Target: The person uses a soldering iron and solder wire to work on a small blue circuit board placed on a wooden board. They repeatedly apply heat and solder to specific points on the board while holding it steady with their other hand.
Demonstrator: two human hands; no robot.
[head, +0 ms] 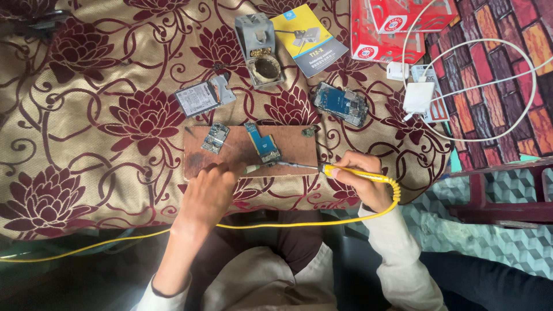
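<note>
**Soldering iron held at a circuit board on a wooden block**

A yellow-handled soldering iron (345, 171) is gripped by the right hand (366, 181), with the fingers closed around the handle. Its metal tip is pointed to the left and is laid near the lower end of a blue circuit board (262, 142), which is placed on a brown wooden board (288, 147). The left hand (208, 193) is rested on the lower edge of the wooden board, with the fingers curled; something thin seems to be pinched there, but what it is cannot be told. A second, smaller circuit board (215, 138) is seen on the left part of the wooden board. Behind it, on the floral cloth (86, 115), a grey iron stand (259, 49), an opened phone (341, 103) and a white charger (419, 97) are laid
</note>
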